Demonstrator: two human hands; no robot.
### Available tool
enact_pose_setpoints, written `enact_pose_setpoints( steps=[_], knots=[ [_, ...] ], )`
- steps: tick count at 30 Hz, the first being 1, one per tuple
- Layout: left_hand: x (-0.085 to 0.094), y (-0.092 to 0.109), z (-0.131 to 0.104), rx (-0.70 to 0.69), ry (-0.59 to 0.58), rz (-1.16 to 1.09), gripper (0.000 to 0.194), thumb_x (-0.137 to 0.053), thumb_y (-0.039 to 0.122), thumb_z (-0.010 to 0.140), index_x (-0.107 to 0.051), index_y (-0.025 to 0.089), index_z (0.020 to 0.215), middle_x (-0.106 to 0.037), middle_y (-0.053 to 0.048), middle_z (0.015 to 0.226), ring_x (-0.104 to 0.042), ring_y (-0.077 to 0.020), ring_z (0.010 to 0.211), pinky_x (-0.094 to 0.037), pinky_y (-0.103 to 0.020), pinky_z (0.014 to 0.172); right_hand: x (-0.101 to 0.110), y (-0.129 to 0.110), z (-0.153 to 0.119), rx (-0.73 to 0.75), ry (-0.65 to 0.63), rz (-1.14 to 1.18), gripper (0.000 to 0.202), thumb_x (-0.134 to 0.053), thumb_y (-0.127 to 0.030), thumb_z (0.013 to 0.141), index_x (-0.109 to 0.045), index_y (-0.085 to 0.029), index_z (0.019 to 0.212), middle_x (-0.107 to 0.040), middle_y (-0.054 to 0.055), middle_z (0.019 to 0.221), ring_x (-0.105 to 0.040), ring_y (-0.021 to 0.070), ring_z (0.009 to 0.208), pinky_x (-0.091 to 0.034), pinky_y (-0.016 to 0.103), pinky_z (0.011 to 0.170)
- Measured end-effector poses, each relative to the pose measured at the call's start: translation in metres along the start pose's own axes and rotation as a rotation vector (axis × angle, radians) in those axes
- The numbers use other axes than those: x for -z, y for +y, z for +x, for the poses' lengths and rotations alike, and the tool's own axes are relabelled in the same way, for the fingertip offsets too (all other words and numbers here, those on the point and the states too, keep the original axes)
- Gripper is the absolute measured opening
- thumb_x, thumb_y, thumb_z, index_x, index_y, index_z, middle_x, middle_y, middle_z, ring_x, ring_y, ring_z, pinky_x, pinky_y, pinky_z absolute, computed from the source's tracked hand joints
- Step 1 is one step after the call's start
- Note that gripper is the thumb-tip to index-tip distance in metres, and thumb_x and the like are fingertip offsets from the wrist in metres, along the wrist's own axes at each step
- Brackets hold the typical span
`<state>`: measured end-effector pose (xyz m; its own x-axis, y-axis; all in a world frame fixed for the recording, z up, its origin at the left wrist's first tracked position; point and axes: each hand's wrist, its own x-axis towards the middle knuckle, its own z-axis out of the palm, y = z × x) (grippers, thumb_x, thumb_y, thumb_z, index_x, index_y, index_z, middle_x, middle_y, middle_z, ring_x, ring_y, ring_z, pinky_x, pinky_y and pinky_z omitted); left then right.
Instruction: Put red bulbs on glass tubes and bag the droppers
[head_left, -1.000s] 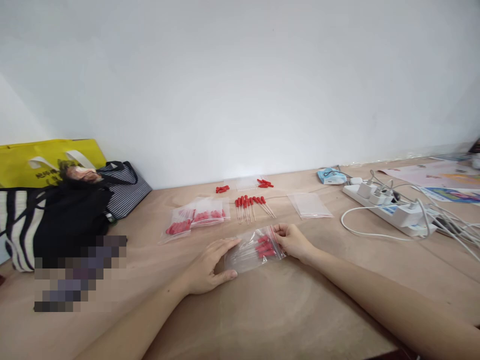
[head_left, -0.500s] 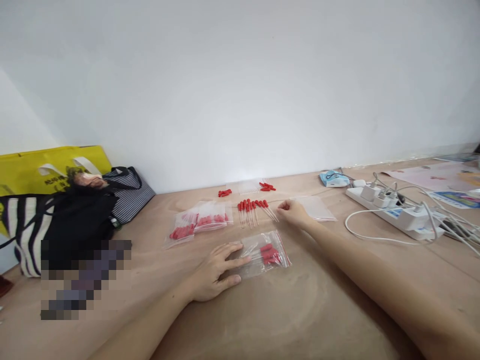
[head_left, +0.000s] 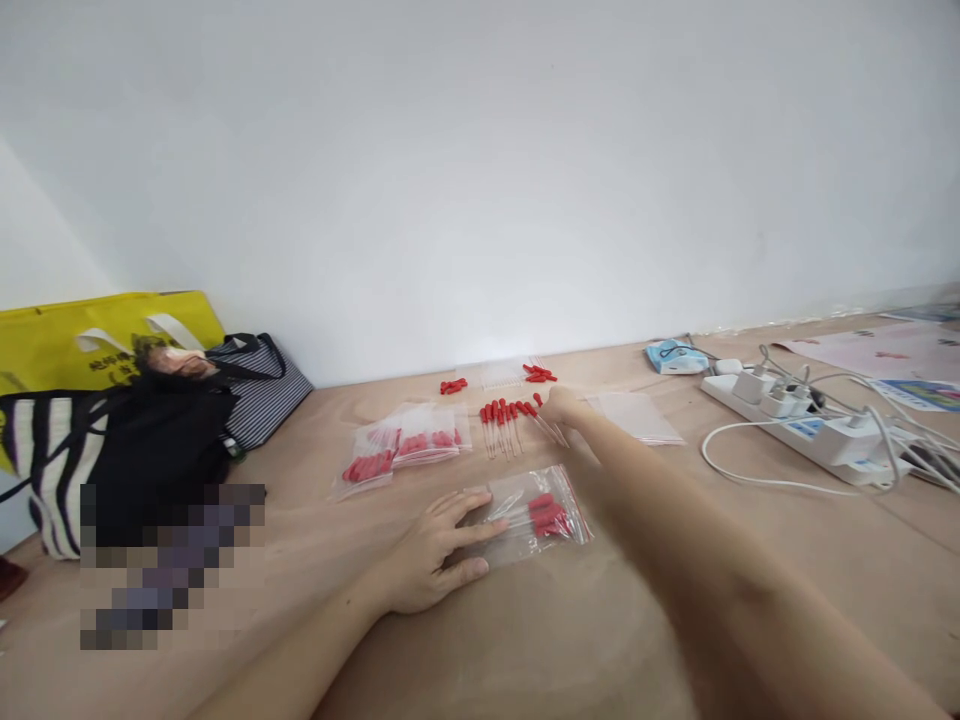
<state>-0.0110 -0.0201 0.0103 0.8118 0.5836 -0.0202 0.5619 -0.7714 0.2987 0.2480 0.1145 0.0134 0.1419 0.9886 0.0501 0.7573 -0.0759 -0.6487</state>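
Observation:
My left hand [head_left: 442, 550] lies with fingers spread on the left part of a clear zip bag [head_left: 510, 545]. Inside that bag are several droppers [head_left: 547, 515] with red rubber bulbs. Beyond it, a loose row of glass droppers [head_left: 502, 415] with red bulbs rests on the table, stems pointing towards me. My right hand [head_left: 561, 408] is at the right end of this row, close to a red bulb. Its fingers are mostly hidden behind the hand and blurred, so I cannot tell whether they grip a dropper.
Filled zip bags [head_left: 427, 435] overlap left of the row. Loose red bulbs [head_left: 454, 386] lie near the wall. Flat clear bags [head_left: 637, 418] are at the right, near a blue mask packet [head_left: 675, 357] and a power strip [head_left: 802, 430] with cables. Bags [head_left: 135, 450] stand at the left.
My right hand has moved left and slightly away from me, to the right end of the dropper row. My left hand stays on the zip bag. The view has shifted slightly.

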Motion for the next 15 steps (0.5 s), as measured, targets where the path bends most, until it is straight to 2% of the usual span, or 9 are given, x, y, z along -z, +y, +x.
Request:
enact_pose_setpoints(
  steps=[5,6,8,9,10,12,15],
  knots=[
    [0.000,0.000,0.000,-0.001,0.016,-0.009,0.039,-0.041,0.039,0.085,-0.039,0.037,0.124,-0.030,-0.001,0.138,-0.027,-0.0264,0.125,-0.024,-0.048,0.100,0.025,0.025,-0.044,0.002,-0.021,0.261,0.027,-0.041,-0.018,0.076,-0.051,-0.011,0.100,-0.046,-0.002,0.051,-0.046,0.0101,0.044,-0.036,0.021,0.044],
    [-0.001,0.000,0.001,-0.003,0.020,-0.008,0.040,-0.041,0.039,0.085,-0.038,0.037,0.125,-0.030,-0.001,0.138,-0.027,-0.0264,0.125,-0.023,-0.048,0.100,0.029,0.031,-0.057,0.015,-0.025,0.310,0.033,-0.038,-0.018,0.076,-0.045,-0.011,0.108,-0.044,-0.004,0.051,-0.045,0.0096,0.044,-0.037,0.020,0.044],
    [-0.001,-0.001,0.001,0.002,0.032,-0.011,0.045,-0.041,0.041,0.085,-0.033,0.034,0.129,-0.030,-0.003,0.137,-0.027,-0.0263,0.125,-0.022,-0.049,0.101,0.031,0.042,-0.082,0.053,-0.022,0.441,0.050,-0.035,-0.020,0.077,-0.022,-0.012,0.125,-0.042,-0.008,0.051,-0.045,0.0097,0.043,-0.039,0.021,0.045],
    [-0.001,-0.001,0.002,0.009,0.040,-0.016,0.049,-0.042,0.042,0.084,-0.029,0.032,0.131,-0.031,-0.004,0.137,-0.028,-0.0260,0.124,-0.022,-0.048,0.101,0.030,0.047,-0.093,0.068,-0.021,0.491,0.058,-0.035,-0.021,0.077,-0.011,-0.014,0.129,-0.042,-0.009,0.052,-0.045,0.0097,0.043,-0.041,0.021,0.046],
    [-0.002,-0.001,0.002,0.016,0.050,-0.022,0.052,-0.042,0.043,0.084,-0.027,0.029,0.132,-0.032,-0.005,0.137,-0.028,-0.0256,0.124,-0.022,-0.048,0.101,0.027,0.050,-0.103,0.074,0.009,0.607,0.062,-0.038,-0.023,0.075,-0.008,-0.016,0.129,-0.042,-0.009,0.054,-0.045,0.0097,0.041,-0.041,0.022,0.044],
    [-0.002,-0.002,0.002,0.029,0.068,-0.033,0.056,-0.042,0.043,0.083,-0.024,0.026,0.133,-0.033,-0.005,0.136,-0.028,-0.0248,0.124,-0.023,-0.046,0.102,0.020,0.054,-0.116,0.023,0.116,0.753,0.063,-0.044,-0.024,0.071,-0.013,-0.020,0.126,-0.042,-0.008,0.060,-0.047,0.0097,0.042,-0.043,0.023,0.044],
    [-0.003,-0.002,0.002,0.025,0.087,-0.045,0.056,-0.043,0.043,0.083,-0.024,0.026,0.133,-0.033,-0.004,0.136,-0.028,-0.0239,0.124,-0.024,-0.043,0.102,0.005,0.051,-0.121,-0.103,0.289,0.876,0.049,-0.051,-0.023,0.067,-0.027,-0.024,0.110,-0.042,-0.006,0.069,-0.050,0.0099,0.046,-0.046,0.025,0.044]
  ],
)
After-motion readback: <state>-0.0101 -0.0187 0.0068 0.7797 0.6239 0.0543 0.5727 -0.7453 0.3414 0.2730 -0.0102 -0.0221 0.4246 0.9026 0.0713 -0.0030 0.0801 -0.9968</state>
